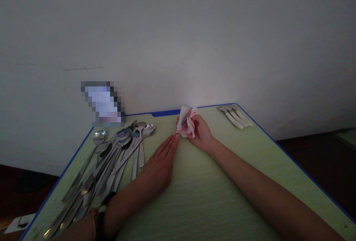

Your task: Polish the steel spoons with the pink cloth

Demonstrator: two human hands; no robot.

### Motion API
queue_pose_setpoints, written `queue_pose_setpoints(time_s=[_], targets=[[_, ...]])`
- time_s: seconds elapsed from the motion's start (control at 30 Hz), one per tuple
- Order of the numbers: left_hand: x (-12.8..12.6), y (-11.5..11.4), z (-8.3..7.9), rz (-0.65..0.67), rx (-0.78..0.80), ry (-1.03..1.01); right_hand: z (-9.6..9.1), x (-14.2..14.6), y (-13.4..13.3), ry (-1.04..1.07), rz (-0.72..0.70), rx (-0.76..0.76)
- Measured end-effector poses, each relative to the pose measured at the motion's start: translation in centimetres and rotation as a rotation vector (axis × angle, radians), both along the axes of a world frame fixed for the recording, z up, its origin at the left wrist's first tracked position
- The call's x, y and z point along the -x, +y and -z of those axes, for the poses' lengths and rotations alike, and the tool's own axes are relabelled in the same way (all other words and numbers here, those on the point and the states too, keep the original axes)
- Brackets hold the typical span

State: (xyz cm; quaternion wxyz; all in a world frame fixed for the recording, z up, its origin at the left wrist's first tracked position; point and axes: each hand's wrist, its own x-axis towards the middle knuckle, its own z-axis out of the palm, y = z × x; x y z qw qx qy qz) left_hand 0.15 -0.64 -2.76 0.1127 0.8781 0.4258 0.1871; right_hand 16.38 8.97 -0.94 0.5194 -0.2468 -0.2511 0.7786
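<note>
My left hand point(160, 163) lies flat on the pale green table point(222, 196), fingers stretched out and together, tips close to the cloth. My right hand point(200, 134) is closed around a crumpled pink and white cloth point(187, 121), held just above the table near its far edge. A pile of several metal spoons point(116, 152) lies to the left of my left hand, handles pointing toward me. A dark band sits on my left wrist.
Several white-handled forks point(236, 115) lie at the table's far right corner. A blurred-out object point(103, 103) stands at the far left edge against the white wall. The table has a blue rim; dark floor shows on both sides.
</note>
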Motion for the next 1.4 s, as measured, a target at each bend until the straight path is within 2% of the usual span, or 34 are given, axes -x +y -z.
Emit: queue_pose_setpoints(time_s=[0.17, 0.43, 0.97, 1.17, 1.4], targets=[[0.0, 0.0, 0.2, -0.011, -0.015, 0.010, 0.0, -0.1, -0.1, 0.010, 0.003, -0.010], [0.0, 0.1, 0.4, -0.007, 0.012, -0.081, -0.4, 0.0, -0.6, 0.016, -0.022, -0.038], [0.2, 0.3, 0.1, 0.001, 0.042, -0.036, -0.1, -0.3, -0.4, 0.036, 0.039, 0.058], [0.2, 0.3, 0.1, 0.014, 0.049, -0.047, 0.6, 0.0, -0.3, -0.072, 0.111, -0.083], [0.2, 0.1, -0.4, -0.020, 0.089, -0.028, 0.8, -0.3, -0.4, -0.128, 0.066, -0.145]])
